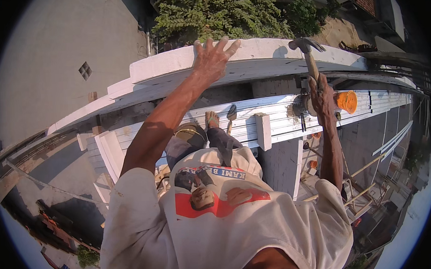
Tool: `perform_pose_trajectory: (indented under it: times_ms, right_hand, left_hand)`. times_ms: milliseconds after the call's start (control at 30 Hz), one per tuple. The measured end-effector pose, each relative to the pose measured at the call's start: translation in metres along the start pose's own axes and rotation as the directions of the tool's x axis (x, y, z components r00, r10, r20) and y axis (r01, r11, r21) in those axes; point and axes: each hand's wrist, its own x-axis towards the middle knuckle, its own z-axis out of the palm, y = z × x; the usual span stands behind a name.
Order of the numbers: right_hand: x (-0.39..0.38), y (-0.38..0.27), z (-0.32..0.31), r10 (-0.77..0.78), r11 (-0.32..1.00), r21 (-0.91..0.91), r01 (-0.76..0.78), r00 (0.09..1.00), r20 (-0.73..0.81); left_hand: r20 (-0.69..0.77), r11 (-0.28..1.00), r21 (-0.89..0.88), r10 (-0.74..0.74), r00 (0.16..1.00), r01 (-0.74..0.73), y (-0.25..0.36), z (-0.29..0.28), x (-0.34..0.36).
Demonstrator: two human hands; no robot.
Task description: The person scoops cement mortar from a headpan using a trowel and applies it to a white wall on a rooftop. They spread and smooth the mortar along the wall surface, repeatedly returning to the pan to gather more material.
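My left hand rests on the top edge of a white lightweight block wall, its fingers spread over the far side. To the right, my right hand is wrapped round the wooden handle of a claw hammer. The hammer stands head up, and its metal head appears over the wall's top edge; whether it touches the block I cannot tell. A shadow of the hammer head falls on the block just left of it.
I am on a narrow metal-plank platform high above ground. On it are a trowel, a loose white block, an orange bucket and a dark bucket by my legs. Scaffold poles stand below right; leafy branches grow beyond the wall.
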Motion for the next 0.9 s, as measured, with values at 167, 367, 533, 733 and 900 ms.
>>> perform_pose_trajectory:
  times_ms: [167,367,533,733,900]
  right_hand:
    - [0.004,-0.006,0.003,0.021,1.000,-0.012,-0.019,0.988,0.151]
    - [0.010,-0.105,-0.022,0.008,0.937,0.341,-0.077,0.980,0.199]
    - [0.000,-0.144,0.009,-0.204,0.875,0.459,0.156,0.977,0.058]
    - [-0.022,-0.075,0.038,-0.259,0.958,0.140,0.250,0.964,0.054]
    - [-0.030,-0.084,0.015,-0.021,0.905,0.425,0.032,0.999,-0.030]
  left_hand:
    - [-0.046,0.999,-0.016,-0.046,0.998,0.046,0.008,0.005,-0.005]
    - [0.071,0.991,-0.075,-0.106,0.992,0.111,0.017,-0.006,0.000]
    - [-0.007,0.981,-0.106,-0.166,0.986,0.165,0.016,0.012,-0.013]
    - [0.056,0.977,-0.159,-0.134,0.989,0.142,0.018,0.001,0.000]
    - [-0.087,0.987,-0.107,-0.131,0.988,0.121,0.012,0.013,-0.005]
